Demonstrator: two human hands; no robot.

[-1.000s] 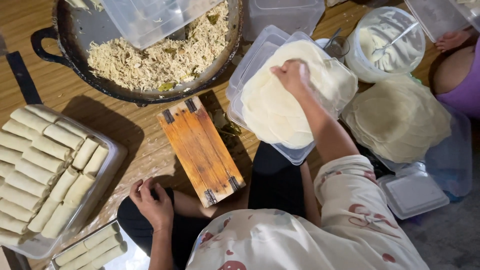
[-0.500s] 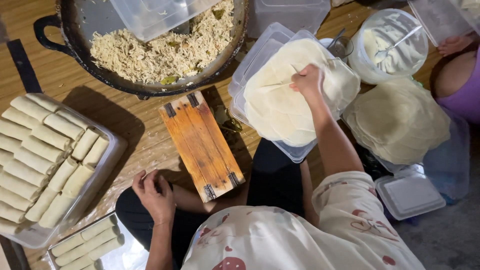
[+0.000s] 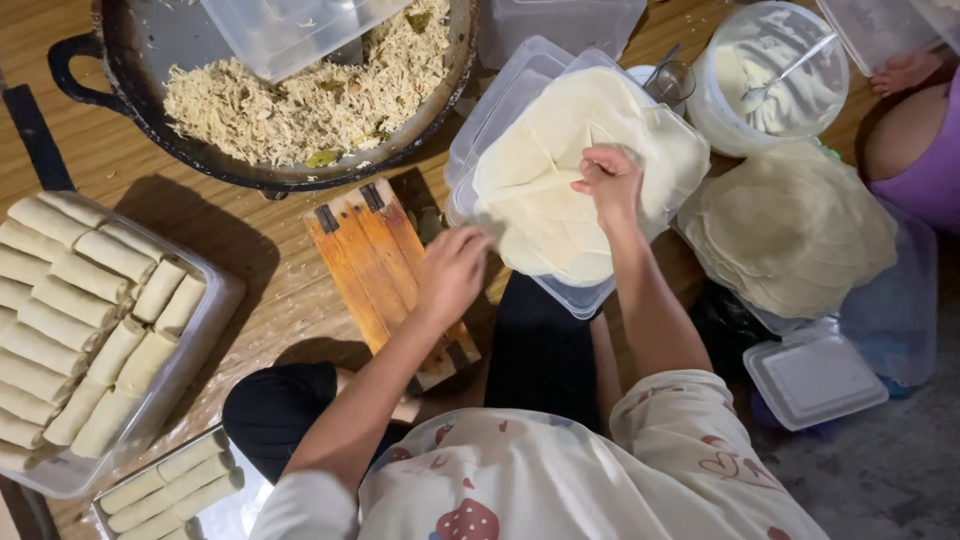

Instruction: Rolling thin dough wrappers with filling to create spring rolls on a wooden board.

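My right hand (image 3: 610, 180) pinches the top thin pale wrapper (image 3: 545, 175) of a stack lying in a clear plastic tub (image 3: 480, 125), lifting a fold of it at the middle. My left hand (image 3: 452, 272) hovers blurred over the right end of a small wooden board (image 3: 370, 255), its fingertips by the wrapper stack's left edge, holding nothing. Dark-clad knees and a patterned shirt fill the bottom.
A black wok (image 3: 150, 135) of shredded filling sits at the top with a clear tub (image 3: 280, 30) in it. Trays of rolled spring rolls (image 3: 90, 320) lie left. A second wrapper stack (image 3: 790, 225), a white bucket with spoon (image 3: 770, 75), a lid (image 3: 815, 375) and another person's leg (image 3: 915, 150) lie right.
My left hand rose from my lap and moved right over the board toward the wrappers. My right hand slid back from the far edge and pinched up the top wrapper.
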